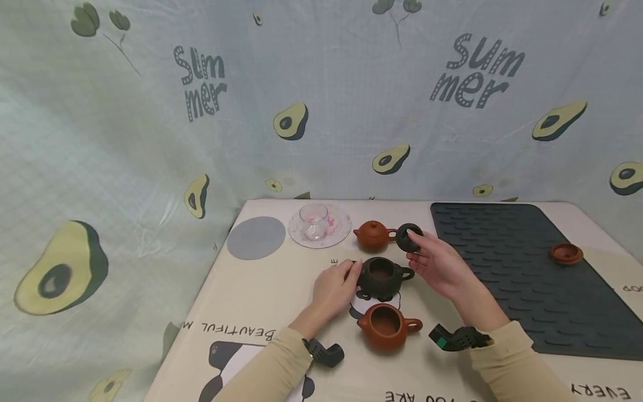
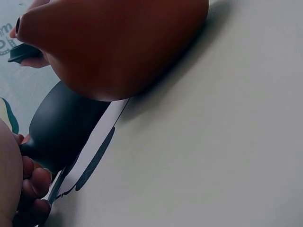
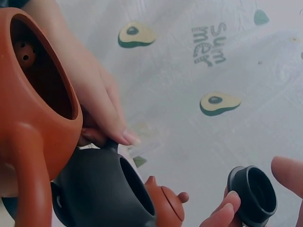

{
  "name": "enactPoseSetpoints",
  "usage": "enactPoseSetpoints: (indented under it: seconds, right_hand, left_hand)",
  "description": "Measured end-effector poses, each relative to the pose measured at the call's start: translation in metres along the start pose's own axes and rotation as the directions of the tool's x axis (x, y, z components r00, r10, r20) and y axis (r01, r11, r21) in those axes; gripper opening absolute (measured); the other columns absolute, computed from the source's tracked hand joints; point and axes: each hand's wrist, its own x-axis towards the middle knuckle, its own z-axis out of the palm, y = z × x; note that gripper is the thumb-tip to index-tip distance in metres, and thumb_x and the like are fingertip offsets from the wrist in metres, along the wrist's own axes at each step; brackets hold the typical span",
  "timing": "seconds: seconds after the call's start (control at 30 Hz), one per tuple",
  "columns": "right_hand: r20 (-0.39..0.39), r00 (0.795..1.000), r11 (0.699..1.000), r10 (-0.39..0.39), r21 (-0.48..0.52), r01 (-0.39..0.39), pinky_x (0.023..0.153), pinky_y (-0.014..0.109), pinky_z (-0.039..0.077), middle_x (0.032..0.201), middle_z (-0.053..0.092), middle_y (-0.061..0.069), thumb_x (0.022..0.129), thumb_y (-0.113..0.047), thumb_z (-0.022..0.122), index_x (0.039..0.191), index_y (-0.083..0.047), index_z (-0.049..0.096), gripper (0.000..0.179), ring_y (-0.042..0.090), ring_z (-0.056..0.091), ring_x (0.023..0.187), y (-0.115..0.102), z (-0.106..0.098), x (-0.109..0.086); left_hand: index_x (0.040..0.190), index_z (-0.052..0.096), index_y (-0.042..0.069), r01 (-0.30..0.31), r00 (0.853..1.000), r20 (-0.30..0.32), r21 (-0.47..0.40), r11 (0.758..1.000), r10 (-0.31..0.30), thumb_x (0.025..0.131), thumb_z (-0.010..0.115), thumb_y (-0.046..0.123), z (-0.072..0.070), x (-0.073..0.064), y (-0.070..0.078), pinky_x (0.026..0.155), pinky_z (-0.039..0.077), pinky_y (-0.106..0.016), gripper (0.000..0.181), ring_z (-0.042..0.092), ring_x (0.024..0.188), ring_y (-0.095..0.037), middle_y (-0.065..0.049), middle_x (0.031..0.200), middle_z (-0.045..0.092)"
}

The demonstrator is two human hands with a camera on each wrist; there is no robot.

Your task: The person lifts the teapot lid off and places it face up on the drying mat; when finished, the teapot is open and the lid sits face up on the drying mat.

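My left hand pinches the spout of a black teapot, which has no lid on it, so its round opening shows. In the right wrist view the thumb and fingers meet at that black spout. Up and to the right, my right hand holds a black teapot lid in its fingertips, clear of the teapot. The lid is tilted, with its hollow underside showing in the right wrist view. Nearer to me stands a lidless reddish-brown teapot, its handle pointing right.
Behind the black teapot stands a small lidded brown teapot. A clear glass cup sits on a patterned round plate, with a grey round mat farther left. A brown lid lies on the dark ribbed mat at right.
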Motion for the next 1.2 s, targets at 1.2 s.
enactPoseSetpoints:
  seconds: [1.2]
  right_hand:
    - [-0.261,0.948,0.951,-0.183,-0.293,0.103,0.073,0.028,0.041,0.115,0.036,0.005,0.097,-0.041,0.071,0.132,-0.01,0.037,0.059,0.016,0.04,0.084,-0.01,-0.036,-0.002]
  left_hand:
    - [0.08,0.058,0.02,-0.01,1.0,-0.001,0.016,1.0,0.01,0.11,0.041,0.045,0.002,0.004,-0.001,0.063,0.038,-0.033,0.042,0.052,0.067,-0.018,0.005,0.066,0.051]
